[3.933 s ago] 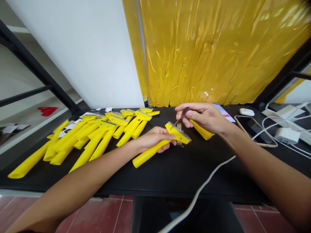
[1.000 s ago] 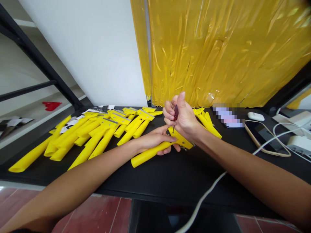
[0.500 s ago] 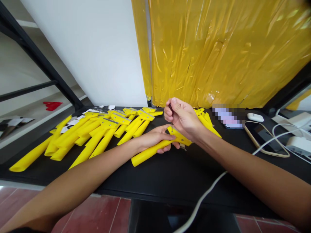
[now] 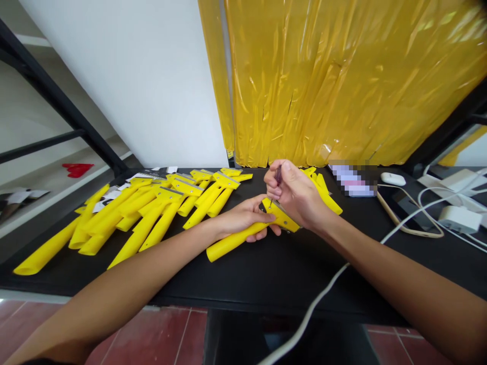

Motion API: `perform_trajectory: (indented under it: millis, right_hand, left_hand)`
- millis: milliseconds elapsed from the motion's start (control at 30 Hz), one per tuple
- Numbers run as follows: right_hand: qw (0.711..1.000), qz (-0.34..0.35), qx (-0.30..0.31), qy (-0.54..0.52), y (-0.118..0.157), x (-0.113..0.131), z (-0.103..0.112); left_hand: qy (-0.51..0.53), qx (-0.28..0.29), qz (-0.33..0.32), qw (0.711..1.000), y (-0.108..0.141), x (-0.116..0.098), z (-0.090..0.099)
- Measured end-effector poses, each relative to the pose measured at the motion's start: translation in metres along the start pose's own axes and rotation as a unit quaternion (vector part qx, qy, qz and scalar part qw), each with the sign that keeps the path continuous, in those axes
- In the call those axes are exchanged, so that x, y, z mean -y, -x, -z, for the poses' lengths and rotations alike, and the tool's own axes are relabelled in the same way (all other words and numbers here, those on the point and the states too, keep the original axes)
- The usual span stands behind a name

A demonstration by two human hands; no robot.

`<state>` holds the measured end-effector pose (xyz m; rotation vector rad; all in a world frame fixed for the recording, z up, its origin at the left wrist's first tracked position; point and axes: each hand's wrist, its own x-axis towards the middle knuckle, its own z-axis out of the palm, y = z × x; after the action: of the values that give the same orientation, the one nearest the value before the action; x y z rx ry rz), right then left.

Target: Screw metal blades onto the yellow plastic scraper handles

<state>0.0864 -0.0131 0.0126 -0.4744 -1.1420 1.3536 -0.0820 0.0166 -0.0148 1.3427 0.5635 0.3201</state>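
A yellow scraper (image 4: 232, 242) lies across the fingers of my left hand (image 4: 247, 218), which is closed around it near the head with the thumb on top. Its handle points down and left. Above the scraper's head, my right hand (image 4: 292, 190) grips a screwdriver (image 4: 279, 175) by its dark handle. The thin shaft slants down to a screw in the head. My right hand hides part of the head's far side. To the left, several more yellow scrapers (image 4: 131, 253) lie in an overlapping heap on the black table (image 4: 243, 291).
Behind my right hand lie more yellow scrapers (image 4: 327, 197). At the right are a lit phone (image 4: 352, 177), a white earbud case (image 4: 393, 179), a dark phone with a pale edge (image 4: 409, 210) and white chargers (image 4: 460, 219). A white cable (image 4: 323, 299) crosses the table's front edge.
The screwdriver has tilted, its handle leaning right, and my right hand has shifted slightly right and down. My left hand keeps its hold on the scraper. The view has turned slightly.
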Motion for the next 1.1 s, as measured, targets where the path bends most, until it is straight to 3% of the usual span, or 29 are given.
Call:
perform_trajectory:
  millis: [333,533,700,1100]
  right_hand:
    - [1.0,0.013,-0.02,0.004,0.008,0.001,-0.003]
    - [0.988,0.052,-0.019,0.142,0.009,0.005,0.007]
    - [0.994,0.046,-0.036,0.091,0.009,0.004,0.006]
    - [0.979,0.027,-0.042,0.196,0.012,0.013,-0.003]
  left_hand:
    - [-0.009,-0.014,-0.01,1.0,0.0,-0.001,-0.003]
    - [0.003,-0.021,0.0,1.0,-0.001,-0.001,-0.003]
    - [-0.009,-0.01,-0.002,1.0,0.0,0.0,-0.004]
    - [-0.014,-0.011,0.007,1.0,0.0,0.0,-0.003]
